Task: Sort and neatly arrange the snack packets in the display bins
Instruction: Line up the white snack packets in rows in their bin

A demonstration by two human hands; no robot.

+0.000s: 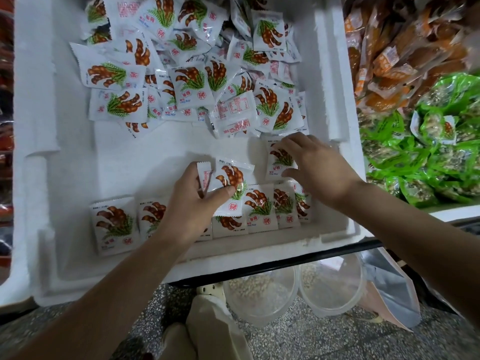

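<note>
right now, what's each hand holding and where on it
Left hand pinches two white pod-print packets by their left side, thumb on the front. Right hand grips another packet by its top edge and lower right corner.

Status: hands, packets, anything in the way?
Left hand grips two packets above the front row. Right hand pinches a single packet by the bin wall. Loose pile behind, nothing blocking.

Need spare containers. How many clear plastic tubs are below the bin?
2. One clear tub sits below the foam bin's front wall; the second tub is beside it on the right. Others may hide beneath the bin.
</note>
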